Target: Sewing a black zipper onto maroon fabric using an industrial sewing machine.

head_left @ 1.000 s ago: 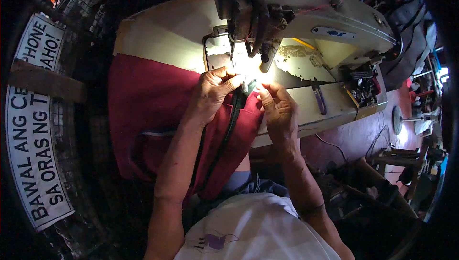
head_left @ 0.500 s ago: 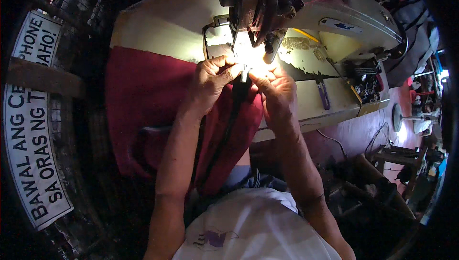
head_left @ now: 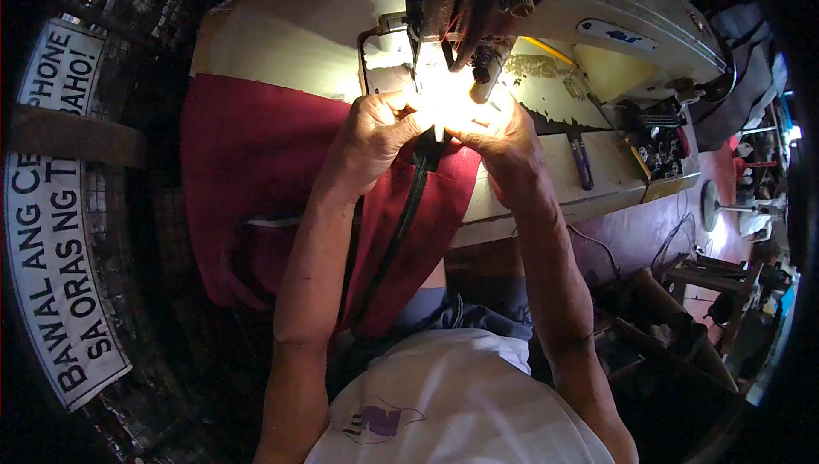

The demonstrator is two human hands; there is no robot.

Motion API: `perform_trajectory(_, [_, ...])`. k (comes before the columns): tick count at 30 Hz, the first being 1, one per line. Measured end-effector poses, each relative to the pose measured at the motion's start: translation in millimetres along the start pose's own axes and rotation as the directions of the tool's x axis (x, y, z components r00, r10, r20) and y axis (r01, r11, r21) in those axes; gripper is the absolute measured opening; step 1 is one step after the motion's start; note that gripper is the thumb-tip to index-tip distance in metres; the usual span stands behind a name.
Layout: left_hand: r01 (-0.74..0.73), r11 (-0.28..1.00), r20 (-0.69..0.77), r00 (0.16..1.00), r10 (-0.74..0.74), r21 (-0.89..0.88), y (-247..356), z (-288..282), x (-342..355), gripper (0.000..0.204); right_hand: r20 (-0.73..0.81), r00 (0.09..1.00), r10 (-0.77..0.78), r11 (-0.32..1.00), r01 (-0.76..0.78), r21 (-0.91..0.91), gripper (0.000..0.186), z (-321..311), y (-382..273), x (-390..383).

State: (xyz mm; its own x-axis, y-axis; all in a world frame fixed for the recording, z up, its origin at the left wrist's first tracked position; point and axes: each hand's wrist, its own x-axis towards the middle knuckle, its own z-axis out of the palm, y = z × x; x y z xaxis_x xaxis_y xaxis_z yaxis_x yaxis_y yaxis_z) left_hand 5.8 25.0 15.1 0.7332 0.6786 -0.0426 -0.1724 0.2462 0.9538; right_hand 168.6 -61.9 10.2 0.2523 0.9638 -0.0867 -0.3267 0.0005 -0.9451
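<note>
Under the bright lamp, both hands work close to the needle area of a sewing machine. Maroon fabric spreads over the left of the table and hangs toward my lap, with a black zipper-like strip running up it to my fingers. My left hand pinches the fabric at the left of the strip's upper end. At the right of that end, my right hand is closed on the fabric too. A narrow pale piece shows between the hands; glare hides the fingertips and its kind.
Purple-handled snips lie right of my right hand, near a yellow pencil-like stick. A compartment of dark small parts sits at the table's right end. Wire mesh and signboards stand at the left; a fan is far right.
My right hand has shifted slightly right and its fingers sit deeper in the glare. The upper end of the fabric has spread to the right, showing more of the black strip.
</note>
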Motion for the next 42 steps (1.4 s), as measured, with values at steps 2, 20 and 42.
perform_trajectory(2, [0.023, 0.999, 0.004, 1.000, -0.023, 0.039, 1, 3, 1, 0.016, 0.002, 1.000, 0.015, 1.000, -0.015, -0.006, 0.048, -2, -2, -2])
perform_trajectory(20, [0.053, 0.932, 0.053, 0.996, -0.077, 0.360, 6, 6, 5, 0.017, 0.139, 0.988, -0.068, 0.987, 0.087, -0.135, 0.026, -26, 12, 10])
perform_trajectory(42, [-0.021, 0.843, -0.004, 1.000, 0.028, 0.538, 0, 5, 7, 0.019, 0.025, 0.993, -0.112, 0.979, 0.115, -0.171, 0.023, -16, 29, -4])
